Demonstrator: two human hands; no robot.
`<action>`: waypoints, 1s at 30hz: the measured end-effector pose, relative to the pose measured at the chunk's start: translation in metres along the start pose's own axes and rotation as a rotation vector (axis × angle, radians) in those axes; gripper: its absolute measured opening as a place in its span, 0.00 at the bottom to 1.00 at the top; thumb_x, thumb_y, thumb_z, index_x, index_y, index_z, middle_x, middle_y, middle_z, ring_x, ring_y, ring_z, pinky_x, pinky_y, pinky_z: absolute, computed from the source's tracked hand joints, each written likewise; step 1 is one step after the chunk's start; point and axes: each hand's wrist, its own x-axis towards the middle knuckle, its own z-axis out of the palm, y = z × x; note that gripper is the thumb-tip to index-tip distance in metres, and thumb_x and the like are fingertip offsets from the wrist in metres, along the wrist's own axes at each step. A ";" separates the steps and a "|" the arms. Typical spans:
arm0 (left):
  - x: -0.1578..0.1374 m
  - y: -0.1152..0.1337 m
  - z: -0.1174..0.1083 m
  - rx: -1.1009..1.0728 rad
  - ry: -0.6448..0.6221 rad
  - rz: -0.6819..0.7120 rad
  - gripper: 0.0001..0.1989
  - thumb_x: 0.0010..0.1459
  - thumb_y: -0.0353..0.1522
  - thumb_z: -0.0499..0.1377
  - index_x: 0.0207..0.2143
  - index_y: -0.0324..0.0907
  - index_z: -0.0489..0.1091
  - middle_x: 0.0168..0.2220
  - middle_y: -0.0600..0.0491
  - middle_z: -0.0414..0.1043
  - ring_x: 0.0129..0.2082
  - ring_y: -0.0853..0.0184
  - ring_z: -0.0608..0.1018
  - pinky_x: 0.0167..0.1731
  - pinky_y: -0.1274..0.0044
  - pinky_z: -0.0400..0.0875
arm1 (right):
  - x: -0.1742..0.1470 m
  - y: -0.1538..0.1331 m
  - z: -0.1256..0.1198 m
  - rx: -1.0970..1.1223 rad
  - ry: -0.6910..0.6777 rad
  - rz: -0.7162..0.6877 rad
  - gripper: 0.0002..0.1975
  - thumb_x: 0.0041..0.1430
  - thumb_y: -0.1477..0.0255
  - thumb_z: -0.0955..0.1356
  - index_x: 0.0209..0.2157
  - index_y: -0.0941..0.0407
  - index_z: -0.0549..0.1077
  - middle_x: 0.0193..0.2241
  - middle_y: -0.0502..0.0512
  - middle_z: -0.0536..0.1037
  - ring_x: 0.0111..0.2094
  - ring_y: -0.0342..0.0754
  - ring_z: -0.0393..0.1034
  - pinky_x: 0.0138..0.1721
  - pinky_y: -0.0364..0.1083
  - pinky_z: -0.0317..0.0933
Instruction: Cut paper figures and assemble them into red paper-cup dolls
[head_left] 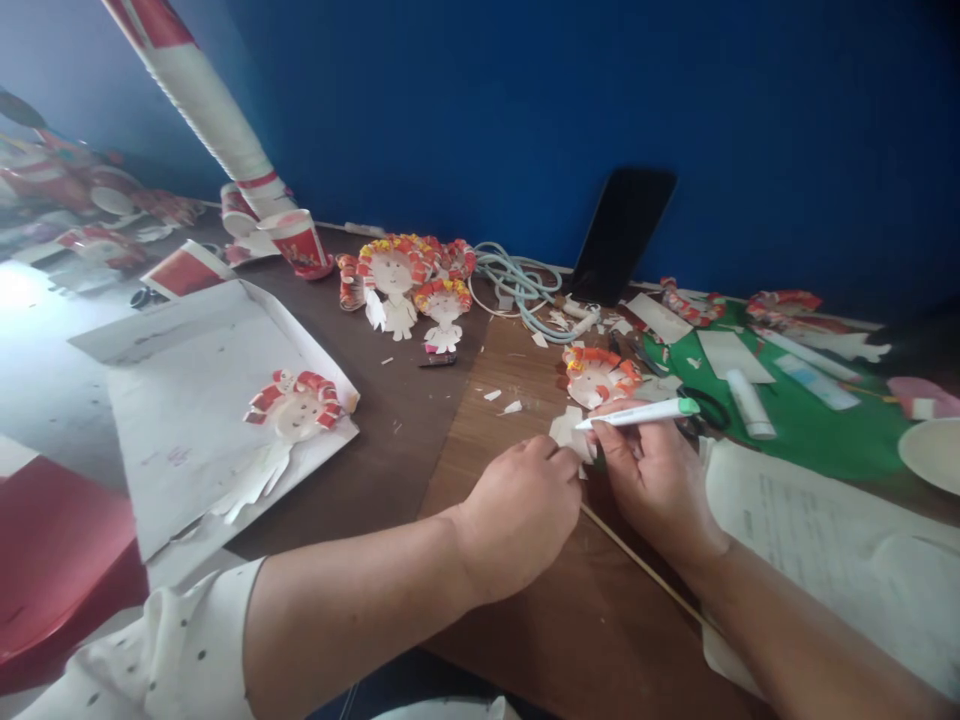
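Observation:
My right hand (656,480) is closed round a white marker (637,413) with a green end, its tip pointing left over a small paper doll. That paper doll (568,430) has a white cut-out body and a round head ringed with orange and yellow curls. My left hand (521,510) is closed at the doll's lower edge, its fingertips partly hidden as they hold it near the table. Below both hands a thin wooden stick (637,560) slants across the brown tabletop, partly covered by my right forearm.
Finished-looking paper dolls (394,280) stand at the back, near a coiled pale cable (517,290) and a leaning black phone (626,230). On the left, another doll (300,410) lies on a white sheet (180,430). Scissors (705,408), a glue tube (750,403) and papers (817,550) lie right.

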 end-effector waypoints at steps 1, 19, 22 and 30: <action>0.000 0.000 0.000 0.002 0.003 0.003 0.07 0.55 0.27 0.53 0.31 0.38 0.70 0.35 0.48 0.68 0.36 0.63 0.68 0.34 0.73 0.67 | 0.000 0.000 0.000 0.002 -0.003 0.004 0.08 0.62 0.67 0.63 0.38 0.56 0.69 0.36 0.58 0.76 0.40 0.51 0.72 0.42 0.48 0.64; 0.000 0.000 -0.002 0.021 -0.041 0.024 0.08 0.57 0.27 0.52 0.32 0.37 0.71 0.36 0.47 0.68 0.39 0.62 0.69 0.38 0.71 0.68 | 0.000 0.000 0.001 -0.029 -0.025 0.013 0.09 0.62 0.65 0.62 0.39 0.56 0.69 0.37 0.58 0.76 0.40 0.52 0.72 0.42 0.49 0.65; 0.000 0.000 -0.002 0.011 -0.037 0.025 0.09 0.57 0.27 0.51 0.33 0.37 0.72 0.37 0.47 0.68 0.39 0.61 0.69 0.38 0.70 0.68 | 0.000 -0.001 0.001 -0.031 -0.034 0.009 0.10 0.62 0.65 0.62 0.38 0.55 0.69 0.37 0.59 0.76 0.40 0.53 0.72 0.42 0.49 0.65; 0.000 -0.001 -0.005 -0.017 -0.029 0.029 0.10 0.57 0.26 0.51 0.33 0.37 0.72 0.37 0.47 0.69 0.39 0.60 0.70 0.38 0.69 0.68 | 0.000 0.000 0.002 -0.070 -0.027 -0.038 0.10 0.62 0.65 0.62 0.40 0.56 0.69 0.37 0.58 0.76 0.39 0.52 0.72 0.40 0.49 0.65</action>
